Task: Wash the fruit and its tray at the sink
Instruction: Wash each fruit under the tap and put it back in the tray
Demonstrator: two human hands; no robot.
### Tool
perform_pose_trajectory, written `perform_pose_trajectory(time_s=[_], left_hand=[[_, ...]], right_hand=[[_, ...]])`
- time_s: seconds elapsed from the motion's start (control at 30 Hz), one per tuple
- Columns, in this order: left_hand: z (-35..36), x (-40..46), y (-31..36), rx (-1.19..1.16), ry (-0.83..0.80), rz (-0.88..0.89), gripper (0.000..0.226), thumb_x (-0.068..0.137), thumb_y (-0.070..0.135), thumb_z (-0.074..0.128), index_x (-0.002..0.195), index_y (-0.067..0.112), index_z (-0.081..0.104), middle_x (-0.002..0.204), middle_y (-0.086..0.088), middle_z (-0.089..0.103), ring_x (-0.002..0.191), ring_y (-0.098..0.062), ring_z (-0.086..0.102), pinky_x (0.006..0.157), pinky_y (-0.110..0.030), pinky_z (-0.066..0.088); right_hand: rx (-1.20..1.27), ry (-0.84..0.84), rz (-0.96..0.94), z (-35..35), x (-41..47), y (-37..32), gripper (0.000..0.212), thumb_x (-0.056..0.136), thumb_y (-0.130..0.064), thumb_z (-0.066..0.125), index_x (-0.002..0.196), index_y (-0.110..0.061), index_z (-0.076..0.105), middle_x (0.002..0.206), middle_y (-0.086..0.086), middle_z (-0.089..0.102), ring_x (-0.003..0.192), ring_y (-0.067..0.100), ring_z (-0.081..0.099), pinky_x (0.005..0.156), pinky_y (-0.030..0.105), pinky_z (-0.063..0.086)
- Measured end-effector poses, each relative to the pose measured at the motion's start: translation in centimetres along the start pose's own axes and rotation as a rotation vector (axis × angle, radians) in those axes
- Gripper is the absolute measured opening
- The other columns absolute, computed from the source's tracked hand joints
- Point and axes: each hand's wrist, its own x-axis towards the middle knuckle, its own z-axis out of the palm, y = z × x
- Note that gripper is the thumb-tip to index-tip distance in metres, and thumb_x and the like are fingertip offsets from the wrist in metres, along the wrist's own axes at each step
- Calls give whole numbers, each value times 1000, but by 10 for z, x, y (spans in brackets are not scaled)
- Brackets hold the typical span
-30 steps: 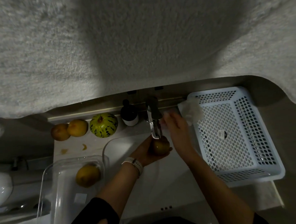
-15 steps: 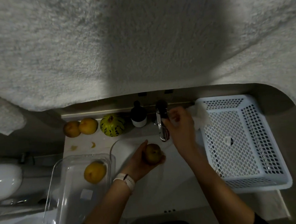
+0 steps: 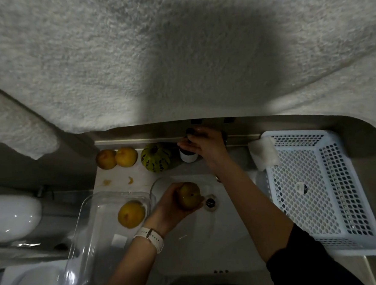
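My left hand (image 3: 172, 204) grips a brownish-yellow pear (image 3: 189, 195) over the white sink basin (image 3: 233, 228), beside the drain (image 3: 210, 202). My right hand (image 3: 205, 144) reaches to the back of the counter and rests on the dark-topped soap bottle (image 3: 189, 156), fingers over its pump. The faucet is hidden behind that hand. A clear plastic tray (image 3: 86, 229) sits left of the sink with one yellow pear (image 3: 131, 214) in it. Two more pears (image 3: 117, 158) and a striped green melon (image 3: 156, 157) stand on the back ledge.
A white perforated basket (image 3: 319, 191) stands right of the sink, with a white cloth (image 3: 263, 153) over its near corner. A towel (image 3: 176, 54) hangs overhead, blocking the upper view. A toilet (image 3: 9, 215) is at the left. Small peel scraps (image 3: 118, 181) lie on the counter.
My right hand left the faucet and moved back-left onto the soap bottle. My left hand drew the pear lower in the basin, away from the spout.
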Motion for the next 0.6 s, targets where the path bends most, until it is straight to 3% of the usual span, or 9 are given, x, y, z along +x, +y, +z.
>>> perform_pose_trajectory(time_s=[0.27, 0.37, 0.47, 0.6], left_hand=[[4, -5, 5, -13, 6, 36, 39, 76, 24, 62, 108, 3, 57, 112, -23, 61, 94, -44, 65, 89, -53, 53], [1, -7, 7, -31, 15, 53, 27, 84, 23, 59, 103, 3, 59, 107, -23, 64, 96, -46, 64, 95, -55, 47], [-1, -7, 9, -14, 5, 68, 25, 91, 24, 55, 103, 3, 60, 106, -23, 66, 96, -45, 66, 90, -54, 52], [-2, -10, 9, -37, -32, 88, 30, 80, 23, 62, 101, 2, 61, 100, -24, 70, 95, -46, 67, 85, -53, 56]], right_hand=[[28, 24, 39, 6, -3, -8, 29, 98, 9, 41, 126, 3, 46, 105, 32, 61, 71, 24, 70, 62, 27, 60], [-28, 19, 45, 6, -3, -4, 27, 98, 6, 41, 124, 5, 49, 92, 22, 66, 60, 19, 70, 63, 26, 60], [-45, 19, 36, 7, -4, -4, 25, 99, 5, 40, 122, 6, 50, 99, 29, 64, 58, 17, 70, 65, 26, 60], [-60, 6, 44, 9, -7, -7, 27, 100, 5, 38, 123, 13, 48, 110, 38, 59, 74, 30, 70, 77, 34, 59]])
